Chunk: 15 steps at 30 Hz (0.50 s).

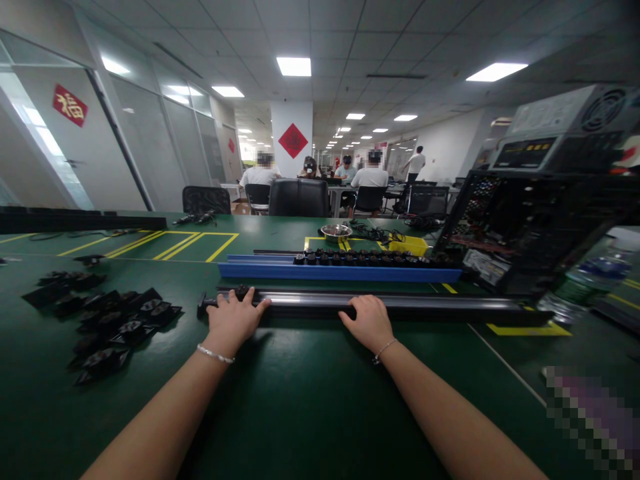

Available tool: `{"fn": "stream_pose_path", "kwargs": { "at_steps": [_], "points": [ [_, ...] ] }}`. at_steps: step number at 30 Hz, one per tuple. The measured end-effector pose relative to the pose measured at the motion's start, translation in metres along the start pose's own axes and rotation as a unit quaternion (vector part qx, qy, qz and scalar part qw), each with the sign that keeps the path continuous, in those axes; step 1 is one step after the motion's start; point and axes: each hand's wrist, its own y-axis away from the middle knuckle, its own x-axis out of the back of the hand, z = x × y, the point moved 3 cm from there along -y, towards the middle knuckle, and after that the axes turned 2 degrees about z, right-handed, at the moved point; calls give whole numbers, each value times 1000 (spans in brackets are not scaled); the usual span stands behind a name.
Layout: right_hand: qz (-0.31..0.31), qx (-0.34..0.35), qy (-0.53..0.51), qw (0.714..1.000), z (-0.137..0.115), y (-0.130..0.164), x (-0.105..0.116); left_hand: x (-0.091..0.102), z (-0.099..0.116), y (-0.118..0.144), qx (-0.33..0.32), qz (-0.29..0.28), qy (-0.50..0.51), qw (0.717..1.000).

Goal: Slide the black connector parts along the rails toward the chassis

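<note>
A long black metal rail [305,303] with a shiny top lies across the green table in front of me. My left hand [234,321] rests on its left end with the fingers spread, touching it beside a small dark part [242,291]. Farther right, my right hand [371,321] is closed over the rail, thumb on the near side and fingers bent over the top. Behind the rail is a blue channel [340,273] with a row of small black parts [350,257] along it. Several loose black parts [125,320] are heaped left of my left hand.
An open computer case [480,220] with power supplies [560,127] on top stands at right, next to a plastic bottle [580,280]. A metal bowl [337,231], cables [375,232] and a yellow tray [409,246] sit behind. People sit at far desks.
</note>
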Motion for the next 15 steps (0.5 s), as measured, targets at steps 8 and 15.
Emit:
{"fn": "stream_pose_path", "kwargs": {
  "at_steps": [8,15],
  "points": [
    [-7,-6,6,1000,-1,0,1,3,-5,-1,7,-7,-10,1000],
    [-7,-4,4,1000,0,0,2,3,-13,-5,34,-12,-4,999]
  ]
}}
